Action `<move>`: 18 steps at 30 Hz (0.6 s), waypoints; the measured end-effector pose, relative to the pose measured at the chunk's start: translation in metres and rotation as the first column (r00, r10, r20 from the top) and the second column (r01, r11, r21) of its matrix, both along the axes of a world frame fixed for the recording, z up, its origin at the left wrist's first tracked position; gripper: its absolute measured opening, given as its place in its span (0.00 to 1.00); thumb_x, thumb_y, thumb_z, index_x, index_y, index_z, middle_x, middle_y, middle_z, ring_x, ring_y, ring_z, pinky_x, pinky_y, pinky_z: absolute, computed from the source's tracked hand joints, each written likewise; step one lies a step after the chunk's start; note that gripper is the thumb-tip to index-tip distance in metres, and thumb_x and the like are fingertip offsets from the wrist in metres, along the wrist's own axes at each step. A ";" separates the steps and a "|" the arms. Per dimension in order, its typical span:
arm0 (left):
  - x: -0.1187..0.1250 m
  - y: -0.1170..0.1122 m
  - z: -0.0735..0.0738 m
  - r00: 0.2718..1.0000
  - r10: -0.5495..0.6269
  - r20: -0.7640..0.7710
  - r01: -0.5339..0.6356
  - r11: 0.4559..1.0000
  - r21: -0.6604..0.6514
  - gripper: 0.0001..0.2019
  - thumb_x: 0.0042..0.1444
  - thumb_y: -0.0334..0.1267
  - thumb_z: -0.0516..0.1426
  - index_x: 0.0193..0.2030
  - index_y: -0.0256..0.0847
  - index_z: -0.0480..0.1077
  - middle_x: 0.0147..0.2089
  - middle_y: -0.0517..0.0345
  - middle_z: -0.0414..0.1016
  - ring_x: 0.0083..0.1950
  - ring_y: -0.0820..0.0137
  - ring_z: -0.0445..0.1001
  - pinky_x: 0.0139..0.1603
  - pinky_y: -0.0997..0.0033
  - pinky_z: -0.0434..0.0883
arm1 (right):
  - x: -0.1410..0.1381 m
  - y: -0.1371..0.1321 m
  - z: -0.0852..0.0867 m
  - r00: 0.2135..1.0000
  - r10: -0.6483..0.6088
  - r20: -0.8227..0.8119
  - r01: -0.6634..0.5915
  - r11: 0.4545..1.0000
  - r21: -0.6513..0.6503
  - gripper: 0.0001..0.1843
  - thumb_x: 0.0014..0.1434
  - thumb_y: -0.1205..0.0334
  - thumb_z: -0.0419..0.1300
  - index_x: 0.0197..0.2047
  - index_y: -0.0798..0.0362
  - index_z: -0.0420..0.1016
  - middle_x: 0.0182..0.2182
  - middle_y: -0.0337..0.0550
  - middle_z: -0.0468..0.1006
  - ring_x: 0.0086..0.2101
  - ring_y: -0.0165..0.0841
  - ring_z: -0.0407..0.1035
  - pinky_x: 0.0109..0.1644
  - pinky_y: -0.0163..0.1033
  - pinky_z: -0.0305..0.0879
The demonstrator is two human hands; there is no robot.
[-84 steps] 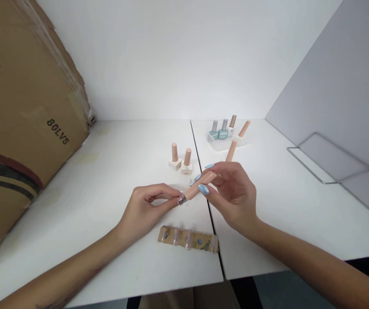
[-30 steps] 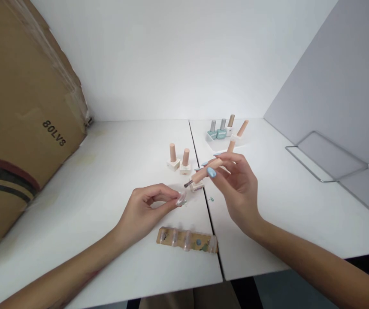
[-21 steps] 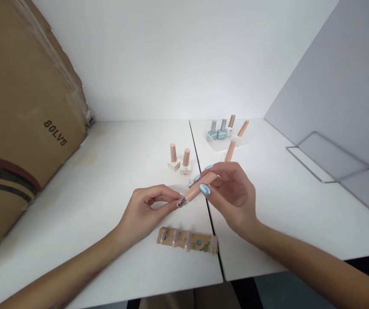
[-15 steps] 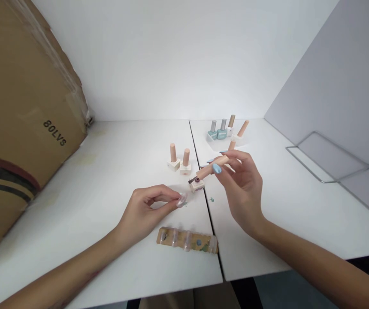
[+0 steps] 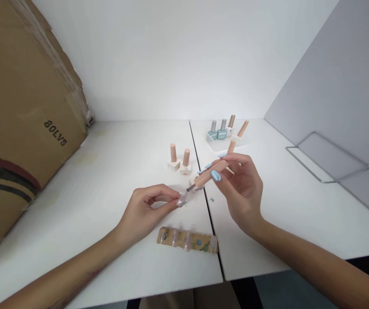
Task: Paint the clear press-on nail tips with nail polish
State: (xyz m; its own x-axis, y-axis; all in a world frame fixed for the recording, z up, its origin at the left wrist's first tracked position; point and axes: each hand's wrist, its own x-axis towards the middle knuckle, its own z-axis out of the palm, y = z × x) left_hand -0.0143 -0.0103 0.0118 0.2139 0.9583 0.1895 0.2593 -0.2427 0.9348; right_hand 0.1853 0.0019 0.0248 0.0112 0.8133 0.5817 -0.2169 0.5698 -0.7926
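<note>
Between thumb and fingers, my left hand [image 5: 152, 205] pinches a clear false nail [image 5: 182, 199]. My right hand [image 5: 240, 184] is closed on the peach cap of a nail polish brush [image 5: 210, 173], whose dark bristles point down to the left and reach the false nail's edge; I cannot tell if they touch it. Partly hidden behind the brush stands an open nail polish bottle [image 5: 192, 185]. In front of my hands lies a brown cardboard strip [image 5: 187, 239] bearing several clear false nails.
Two capped polish bottles [image 5: 185, 167] stand beyond my left hand. Farther back, a clear tray [image 5: 218, 146] holds several bottles. A large cardboard box [image 5: 26, 107] borders the left, and a wire stand [image 5: 328, 159] the right. A dark seam [image 5: 215, 234] splits the white table.
My right hand has lowered the brush, moving its bristles from over the open bottle down and left to the false nail. My left hand has stayed in place.
</note>
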 end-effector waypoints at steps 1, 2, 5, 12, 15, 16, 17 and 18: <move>0.000 0.000 0.001 1.000 -0.002 0.001 0.002 1.000 0.001 0.01 0.53 0.33 0.64 0.31 0.42 0.79 0.31 0.61 0.83 0.33 0.73 0.81 0.38 0.78 0.78 | 0.000 -0.002 -0.001 0.999 0.046 0.013 -0.046 0.999 0.006 0.13 0.59 0.72 0.61 0.46 0.47 0.69 0.30 0.35 0.77 0.36 0.31 0.76 0.41 0.42 0.76; 0.001 0.000 0.002 1.000 -0.004 0.001 0.004 1.000 0.000 0.02 0.53 0.33 0.64 0.31 0.42 0.79 0.31 0.60 0.83 0.33 0.73 0.81 0.38 0.78 0.78 | -0.001 -0.003 -0.001 0.996 0.084 0.027 -0.084 0.996 0.009 0.14 0.59 0.72 0.62 0.46 0.48 0.69 0.31 0.36 0.77 0.35 0.31 0.76 0.40 0.42 0.76; 0.001 -0.001 0.004 1.000 0.001 0.003 -0.001 1.000 0.000 0.02 0.53 0.33 0.64 0.30 0.41 0.78 0.31 0.60 0.83 0.33 0.72 0.81 0.39 0.76 0.79 | -0.002 -0.003 -0.002 0.995 0.086 0.052 -0.086 0.996 -0.007 0.13 0.59 0.71 0.62 0.45 0.47 0.69 0.32 0.37 0.77 0.35 0.31 0.76 0.40 0.42 0.76; 0.001 -0.001 0.003 1.000 0.011 0.003 -0.011 1.000 -0.003 0.02 0.52 0.34 0.65 0.30 0.40 0.78 0.31 0.57 0.83 0.33 0.69 0.81 0.39 0.72 0.80 | -0.001 0.003 -0.001 0.998 -0.057 0.006 0.057 0.998 0.003 0.12 0.60 0.70 0.61 0.45 0.46 0.69 0.30 0.35 0.76 0.36 0.31 0.77 0.42 0.42 0.76; 0.000 -0.001 0.003 1.000 0.002 -0.006 -0.002 1.000 0.005 0.02 0.53 0.35 0.64 0.31 0.41 0.79 0.32 0.57 0.83 0.34 0.68 0.81 0.39 0.71 0.80 | -0.002 -0.001 -0.004 0.998 0.056 0.034 -0.057 0.998 0.025 0.13 0.59 0.70 0.62 0.46 0.47 0.69 0.32 0.37 0.76 0.36 0.31 0.76 0.40 0.43 0.76; 0.000 -0.001 0.003 1.000 0.001 -0.011 -0.001 1.000 0.006 0.02 0.53 0.35 0.64 0.31 0.41 0.79 0.32 0.57 0.83 0.34 0.68 0.81 0.39 0.71 0.80 | -0.003 -0.002 -0.005 0.996 0.084 0.042 -0.085 0.996 0.021 0.14 0.59 0.71 0.62 0.46 0.47 0.69 0.33 0.37 0.76 0.36 0.31 0.75 0.41 0.42 0.76; 0.000 0.000 0.002 1.000 0.005 -0.015 -0.004 1.000 0.010 0.02 0.53 0.35 0.64 0.31 0.41 0.79 0.32 0.57 0.84 0.34 0.68 0.81 0.39 0.72 0.79 | -0.003 -0.002 -0.006 0.994 0.099 0.046 -0.099 0.995 0.014 0.14 0.59 0.71 0.62 0.46 0.47 0.69 0.33 0.37 0.76 0.36 0.30 0.75 0.41 0.41 0.75; 0.000 0.000 0.002 1.000 0.009 -0.021 -0.009 1.000 0.011 0.02 0.53 0.35 0.64 0.31 0.41 0.79 0.32 0.57 0.84 0.34 0.68 0.81 0.40 0.72 0.79 | -0.003 -0.002 -0.006 0.994 0.096 0.046 -0.097 0.995 0.005 0.14 0.58 0.72 0.62 0.46 0.47 0.69 0.33 0.37 0.76 0.36 0.30 0.75 0.40 0.40 0.75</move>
State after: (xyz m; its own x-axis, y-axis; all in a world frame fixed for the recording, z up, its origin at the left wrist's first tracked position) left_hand -0.0146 -0.0108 0.0136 0.2089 0.9581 0.1959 0.2807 -0.2506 0.9265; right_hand 0.1825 -0.0001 0.0193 -0.0942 0.8049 0.5859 -0.2347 0.5540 -0.7988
